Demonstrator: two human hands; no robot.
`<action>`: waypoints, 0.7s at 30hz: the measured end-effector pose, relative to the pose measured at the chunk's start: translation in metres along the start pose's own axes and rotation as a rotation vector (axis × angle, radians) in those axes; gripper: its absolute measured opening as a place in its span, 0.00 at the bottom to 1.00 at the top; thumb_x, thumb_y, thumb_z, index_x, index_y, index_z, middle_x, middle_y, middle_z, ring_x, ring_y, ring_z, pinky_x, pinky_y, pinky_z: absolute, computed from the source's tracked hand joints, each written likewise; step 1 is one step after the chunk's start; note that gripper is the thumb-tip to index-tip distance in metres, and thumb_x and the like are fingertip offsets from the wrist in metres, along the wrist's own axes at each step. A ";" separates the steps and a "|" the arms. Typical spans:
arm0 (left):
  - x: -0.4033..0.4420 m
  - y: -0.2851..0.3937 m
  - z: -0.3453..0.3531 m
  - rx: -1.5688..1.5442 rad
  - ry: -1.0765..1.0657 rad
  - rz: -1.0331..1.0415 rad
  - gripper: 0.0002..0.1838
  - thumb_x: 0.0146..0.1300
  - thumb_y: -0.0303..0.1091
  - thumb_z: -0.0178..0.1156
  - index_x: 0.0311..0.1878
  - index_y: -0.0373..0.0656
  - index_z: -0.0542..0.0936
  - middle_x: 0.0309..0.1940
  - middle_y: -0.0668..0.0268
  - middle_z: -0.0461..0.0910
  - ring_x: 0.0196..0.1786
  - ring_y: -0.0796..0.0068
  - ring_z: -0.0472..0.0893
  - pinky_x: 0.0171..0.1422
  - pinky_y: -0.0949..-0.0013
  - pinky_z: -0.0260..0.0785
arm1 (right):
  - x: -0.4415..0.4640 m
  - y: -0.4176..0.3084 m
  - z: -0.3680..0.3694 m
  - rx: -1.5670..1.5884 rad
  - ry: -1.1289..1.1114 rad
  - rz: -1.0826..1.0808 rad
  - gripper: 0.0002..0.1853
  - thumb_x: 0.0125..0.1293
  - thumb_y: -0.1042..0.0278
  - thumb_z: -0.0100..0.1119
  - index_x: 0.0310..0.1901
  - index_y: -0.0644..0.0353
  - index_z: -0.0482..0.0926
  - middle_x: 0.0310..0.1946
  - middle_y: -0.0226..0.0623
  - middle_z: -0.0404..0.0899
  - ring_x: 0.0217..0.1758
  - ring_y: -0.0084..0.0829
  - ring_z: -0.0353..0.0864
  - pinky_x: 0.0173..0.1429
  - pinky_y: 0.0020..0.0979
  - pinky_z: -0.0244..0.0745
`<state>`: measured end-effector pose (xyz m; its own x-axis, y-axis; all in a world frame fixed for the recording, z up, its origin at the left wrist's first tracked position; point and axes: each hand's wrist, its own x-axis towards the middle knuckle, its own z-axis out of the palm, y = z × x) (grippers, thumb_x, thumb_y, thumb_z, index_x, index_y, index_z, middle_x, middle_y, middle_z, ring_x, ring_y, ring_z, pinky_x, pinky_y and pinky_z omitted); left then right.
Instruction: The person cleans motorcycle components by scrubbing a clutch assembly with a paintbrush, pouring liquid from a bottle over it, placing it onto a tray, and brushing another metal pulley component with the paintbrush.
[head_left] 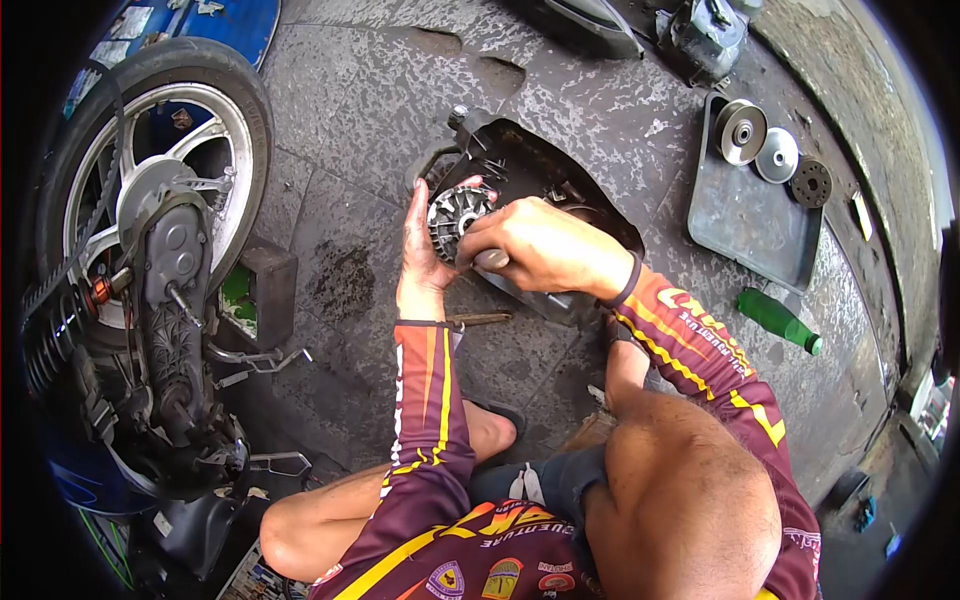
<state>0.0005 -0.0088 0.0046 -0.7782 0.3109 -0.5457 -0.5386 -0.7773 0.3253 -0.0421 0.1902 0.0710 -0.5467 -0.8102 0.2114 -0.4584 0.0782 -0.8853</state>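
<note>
My left hand (422, 250) is wrapped round the edge of a round, finned metal pulley half (453, 218) and holds it tilted. My right hand (550, 245) is closed on a tool with a rounded, greyish handle end (491, 260). The tool's working end is hidden behind my fingers, close against the pulley half. Below both hands lies a dark cut-open plastic jug (600, 205) with metal parts inside, partly covered by my right hand.
At left stand a motorcycle wheel (255, 150) and engine casing (178, 250). On the right, a grey tray (755, 250) carries two metal discs (741, 132) (777, 155) and a dark, holed disc (811, 184). A green bottle (780, 320) lies beside it. A thin stick (480, 319) lies near my left wrist.
</note>
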 end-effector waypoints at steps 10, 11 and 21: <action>0.002 -0.002 0.004 0.217 0.345 0.039 0.42 0.72 0.69 0.40 0.62 0.35 0.77 0.51 0.49 0.83 0.52 0.58 0.85 0.57 0.56 0.80 | 0.006 0.007 -0.002 -0.121 -0.078 0.110 0.11 0.55 0.76 0.61 0.41 0.61 0.83 0.36 0.45 0.84 0.42 0.50 0.84 0.47 0.45 0.78; 0.001 0.000 0.002 0.210 0.295 0.026 0.42 0.72 0.69 0.40 0.62 0.36 0.78 0.51 0.50 0.84 0.52 0.59 0.85 0.57 0.56 0.79 | 0.005 0.003 0.000 -0.101 -0.065 0.068 0.11 0.55 0.76 0.62 0.41 0.61 0.84 0.35 0.45 0.84 0.42 0.49 0.84 0.47 0.44 0.78; -0.002 0.001 0.008 0.230 0.256 0.050 0.42 0.71 0.69 0.42 0.62 0.35 0.77 0.51 0.51 0.84 0.52 0.58 0.85 0.59 0.55 0.78 | 0.001 0.001 0.005 0.018 0.101 0.111 0.10 0.56 0.73 0.66 0.41 0.59 0.86 0.35 0.43 0.86 0.41 0.47 0.86 0.47 0.43 0.81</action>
<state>-0.0010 -0.0056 0.0126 -0.7152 0.1057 -0.6909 -0.5830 -0.6354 0.5063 -0.0393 0.1862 0.0682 -0.6615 -0.7344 0.1518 -0.3792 0.1529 -0.9126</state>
